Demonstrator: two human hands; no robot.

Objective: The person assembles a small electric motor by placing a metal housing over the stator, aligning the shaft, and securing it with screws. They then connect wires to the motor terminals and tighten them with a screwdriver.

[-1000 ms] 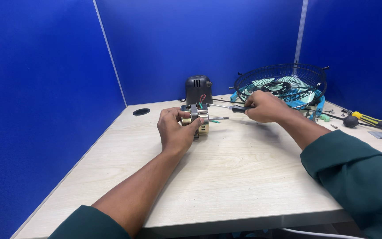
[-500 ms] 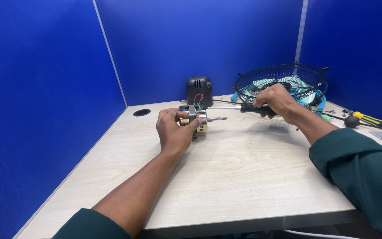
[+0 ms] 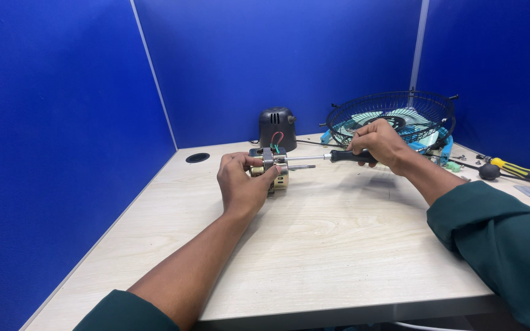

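My left hand [image 3: 241,184] grips a small electric fan motor [image 3: 274,168] with a metal shaft and red and green wires, holding it on the light wooden table [image 3: 314,245]. My right hand [image 3: 380,142] is closed on the black handle of a screwdriver [image 3: 338,157]. Its steel shank lies level and its tip meets the motor's right face, just above the shaft.
A black motor housing [image 3: 277,127] stands behind the motor. A black wire fan guard [image 3: 394,116] with a pale blade inside lies at the back right. A yellow-handled screwdriver [image 3: 513,168], a black knob and small parts lie at the far right. A round cable hole [image 3: 197,157] sits at the left.
My right hand has slid back to the right along the screwdriver and risen slightly. The screwdriver's tip now rests against the motor. My left hand has kept its hold.
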